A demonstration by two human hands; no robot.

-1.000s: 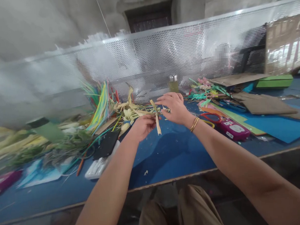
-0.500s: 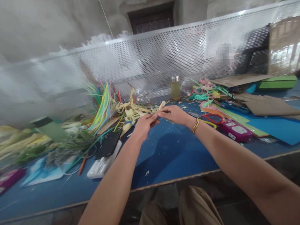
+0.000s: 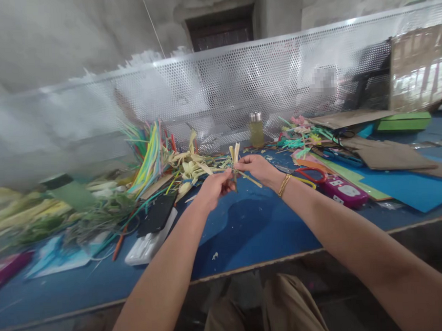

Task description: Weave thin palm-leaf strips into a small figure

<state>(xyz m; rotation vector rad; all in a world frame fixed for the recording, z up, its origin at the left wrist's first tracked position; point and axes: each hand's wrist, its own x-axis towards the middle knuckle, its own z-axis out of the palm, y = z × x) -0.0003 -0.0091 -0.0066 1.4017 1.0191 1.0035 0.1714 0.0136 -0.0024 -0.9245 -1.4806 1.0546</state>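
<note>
Both hands meet above the middle of a blue table. My left hand is closed, pinching a small bundle of pale dried leaf strips that stick up from the fingers. My right hand, with a gold bracelet at the wrist, pinches the same bundle from the right, where a thin strip points down to the right. Just behind the hands lies a heap of similar pale strips.
A bunch of coloured straws and dried plants lie left, with a black phone and white keypad. A small jar stands by the perforated metal screen. Red-handled scissors, a pink case, paper and cardboard lie right.
The hands have stayed together over the table, turning the leaf bundle; its pale strips pointed down a second ago and now stand upright between the fingers.
</note>
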